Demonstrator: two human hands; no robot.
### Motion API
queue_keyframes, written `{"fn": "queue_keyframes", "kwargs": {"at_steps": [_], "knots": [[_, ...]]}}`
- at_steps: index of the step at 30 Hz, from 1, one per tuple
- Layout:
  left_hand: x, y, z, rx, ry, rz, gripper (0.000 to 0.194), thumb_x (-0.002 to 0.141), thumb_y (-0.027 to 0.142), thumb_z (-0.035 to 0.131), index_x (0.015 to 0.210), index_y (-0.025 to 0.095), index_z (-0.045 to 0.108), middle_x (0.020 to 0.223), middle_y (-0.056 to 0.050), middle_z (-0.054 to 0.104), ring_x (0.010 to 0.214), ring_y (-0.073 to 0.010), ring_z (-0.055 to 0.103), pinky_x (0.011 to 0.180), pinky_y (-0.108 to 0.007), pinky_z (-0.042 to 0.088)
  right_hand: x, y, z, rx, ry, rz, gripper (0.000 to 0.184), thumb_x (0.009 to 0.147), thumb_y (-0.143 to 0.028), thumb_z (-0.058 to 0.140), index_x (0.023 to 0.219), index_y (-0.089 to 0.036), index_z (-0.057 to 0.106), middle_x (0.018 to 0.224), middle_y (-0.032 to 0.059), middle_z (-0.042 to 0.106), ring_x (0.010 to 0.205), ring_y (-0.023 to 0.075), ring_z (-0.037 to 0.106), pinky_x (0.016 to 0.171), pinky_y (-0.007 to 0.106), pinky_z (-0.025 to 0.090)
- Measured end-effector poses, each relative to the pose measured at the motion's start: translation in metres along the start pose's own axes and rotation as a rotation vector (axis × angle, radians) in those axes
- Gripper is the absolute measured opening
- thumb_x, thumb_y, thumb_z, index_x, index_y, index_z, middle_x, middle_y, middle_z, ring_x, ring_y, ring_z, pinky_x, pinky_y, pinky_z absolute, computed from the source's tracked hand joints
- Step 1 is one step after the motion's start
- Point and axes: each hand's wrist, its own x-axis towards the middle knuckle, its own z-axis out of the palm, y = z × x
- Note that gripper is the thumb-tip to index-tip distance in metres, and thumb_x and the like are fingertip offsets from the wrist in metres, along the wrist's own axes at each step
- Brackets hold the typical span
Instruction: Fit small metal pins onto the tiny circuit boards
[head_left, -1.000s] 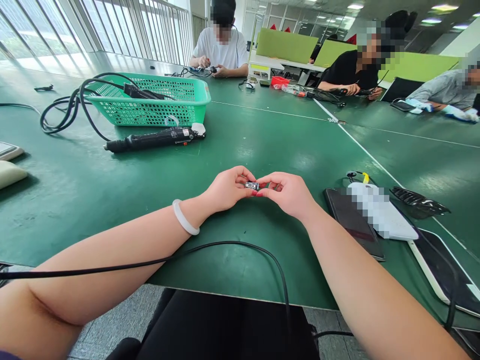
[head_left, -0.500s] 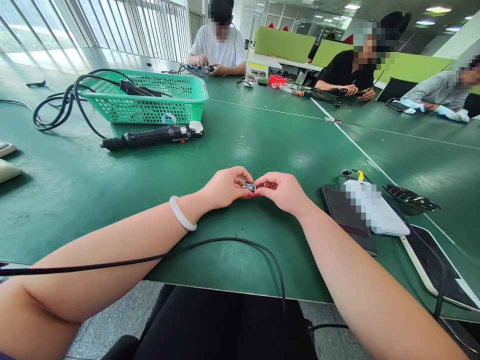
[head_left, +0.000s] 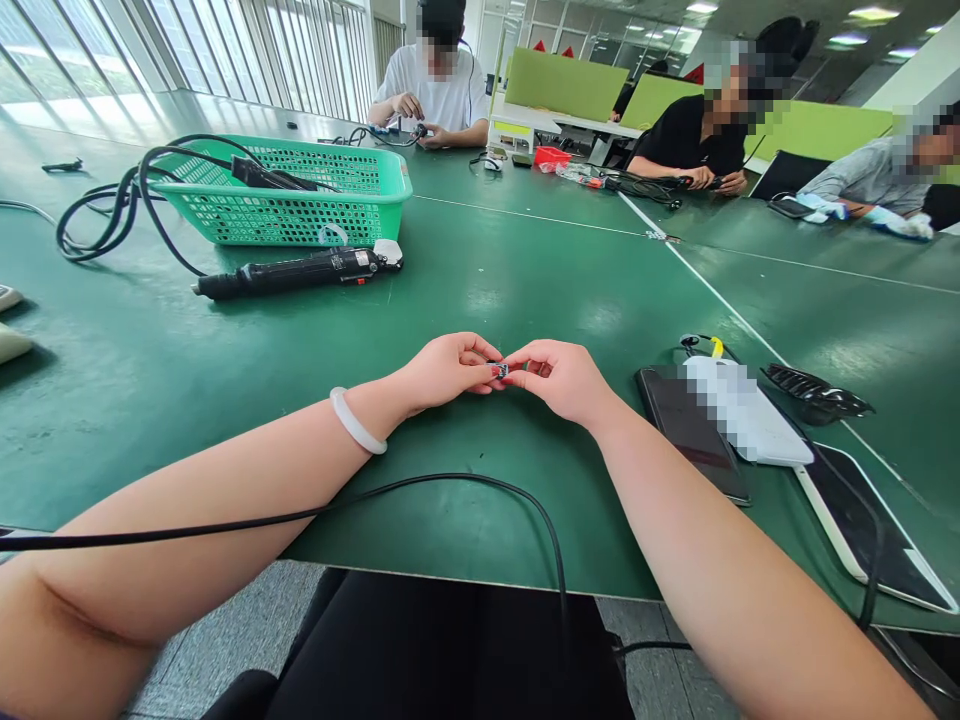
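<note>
A small black-and-white piece point(head_left: 502, 371), perhaps an electronic part, is pinched between the fingertips of both hands just above the green table point(head_left: 480, 290). My left hand point(head_left: 450, 372), with a white bangle point(head_left: 357, 422) on the wrist, closes thumb and fingers on its left side and covers much of it. From the right, my right hand point(head_left: 559, 378) holds the other end between thumb and forefinger. The piece is too small and too hidden to name exactly. A black cable point(head_left: 450, 477) curves across the table in front of my body, over my left forearm.
At the back left stands a green mesh basket point(head_left: 300, 215) with cables, and a black electric screwdriver point(head_left: 300, 272) lies before it. To the right are a dark phone-like slab point(head_left: 679, 420), a white item point(head_left: 780, 420), a tablet point(head_left: 862, 520) and crumpled black plastic point(head_left: 817, 393). Several people sit across the table.
My left thumb has moved over the small piece, so less of it shows now. Both hands keep hold of it. The whole view has shifted slightly.
</note>
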Motion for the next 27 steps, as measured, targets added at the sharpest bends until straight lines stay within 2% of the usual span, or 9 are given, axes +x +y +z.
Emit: {"fn": "queue_keyframes", "kwargs": {"at_steps": [8, 14, 27], "knots": [[0.002, -0.0037, -0.0014, 0.067, 0.033, 0.004, 0.019, 0.072, 0.016, 0.07, 0.086, 0.012, 0.058, 0.075, -0.007, 0.071, 0.07, -0.012, 0.066, 0.074, -0.031, 0.055, -0.0009, -0.0006, 0.0029, -0.089, 0.011, -0.069, 0.015, 0.076, -0.031, 0.063, 0.085, -0.023, 0.073, 0.073, 0.0, 0.062, 0.057, 0.0102, 0.045, 0.057, 0.026, 0.036], [0.0028, -0.0045, -0.0023, 0.115, 0.025, 0.061, 0.016, 0.075, 0.018, 0.068, 0.086, 0.012, 0.058, 0.074, -0.005, 0.069, 0.068, -0.0108, 0.065, 0.072, -0.03, 0.054, -0.0009, -0.0021, 0.0021, -0.072, 0.038, -0.057, 0.015, 0.075, -0.032, 0.065, 0.084, -0.023, 0.073, 0.071, -0.0003, 0.061, 0.057, 0.0102, 0.045, 0.057, 0.026, 0.036], [0.0018, -0.0067, -0.004, 0.294, 0.059, 0.192, 0.016, 0.074, 0.019, 0.066, 0.087, 0.015, 0.059, 0.084, -0.007, 0.07, 0.071, -0.0134, 0.065, 0.072, -0.031, 0.053, -0.0006, -0.002, 0.0019, -0.083, 0.071, -0.078, 0.017, 0.075, -0.033, 0.066, 0.086, -0.022, 0.073, 0.07, 0.0001, 0.061, 0.057, 0.0106, 0.045, 0.056, 0.027, 0.036]]}}
